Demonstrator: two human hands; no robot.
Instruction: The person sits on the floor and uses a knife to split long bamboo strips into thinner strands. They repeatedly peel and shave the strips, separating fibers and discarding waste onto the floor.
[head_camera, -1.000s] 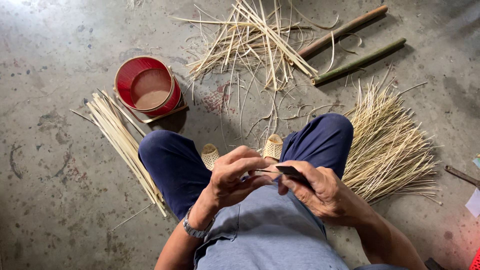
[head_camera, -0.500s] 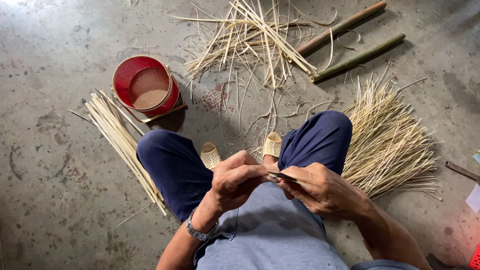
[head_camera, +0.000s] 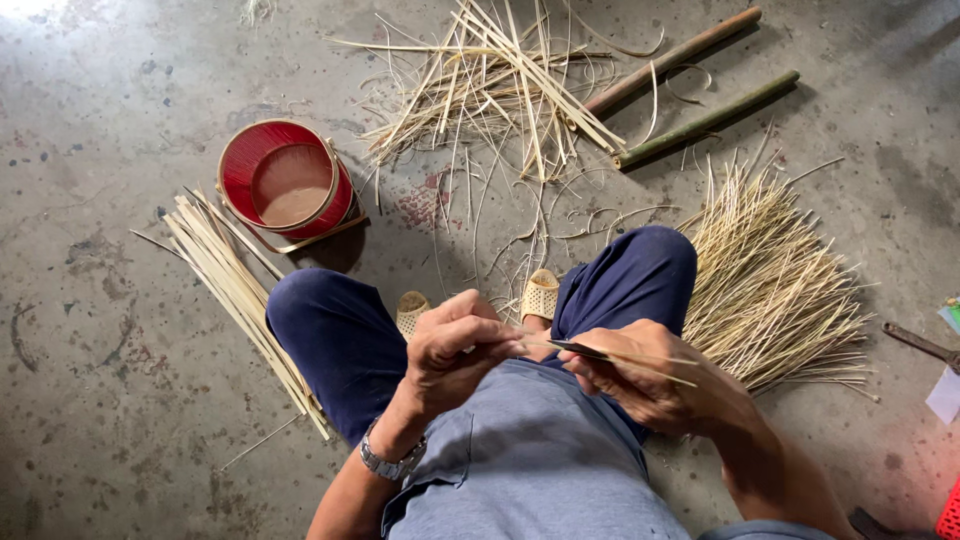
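Observation:
I sit on a concrete floor with my knees drawn up. My left hand (head_camera: 455, 348) pinches a thin bamboo strip (head_camera: 655, 364) that runs across to my right hand. My right hand (head_camera: 645, 375) grips a dark knife blade (head_camera: 580, 350), pressed against the strip; the strip's free end pokes out past the right fingers. Both hands hover over my lap, almost touching each other.
A red bucket (head_camera: 283, 184) stands at the left, with a bundle of flat bamboo slats (head_camera: 240, 290) beside my left knee. A fan of thin split sticks (head_camera: 775, 280) lies by my right knee. Loose shavings (head_camera: 500, 85) and two bamboo poles (head_camera: 690, 90) lie ahead. A tool handle (head_camera: 920, 345) lies at the right edge.
The hands stay together over the lap; the strip now sticks out further past my right hand, and the knife sits closer to my left fingers.

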